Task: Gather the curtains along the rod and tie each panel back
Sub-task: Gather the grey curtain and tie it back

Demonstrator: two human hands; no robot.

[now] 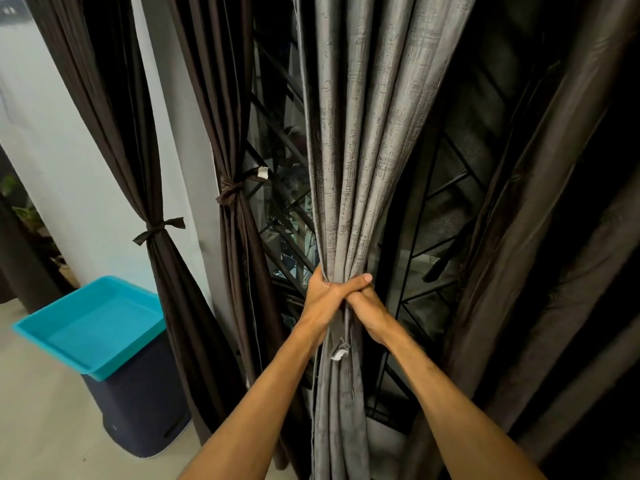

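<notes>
Bunching the grey curtain panel (360,140) at about its mid height, we've got both hands on it. The left hand (322,297) has its fingers curled tight round the gathered folds, and the right hand (372,315) grips the same bunch just below and touches the left. Neither hand holds anything else. Above the grip the folds fan out upward; below it the panel hangs narrow betw. our 2 forearms. A small white tag (340,353) sticks out of the cloth just under the hands.

Left of the grey panel hang 2 brown panels, both already tied. The nearer brown panel (221,98) is cinched w/ a knotted tie (233,192) that carries a 2nd white tag (263,172). The farther brown panel (104,98) has its own tie (157,228).

Right of the grey panel hangs loose dark drapery (540,237); can't tell if it's 1 panel or more. Behind it all is a black window grille (446,199).

Low and left of the grey panel, 1 turquoise tray (100,320) rests on 1 dark bin (145,403), beside the white wall (79,161).
</notes>
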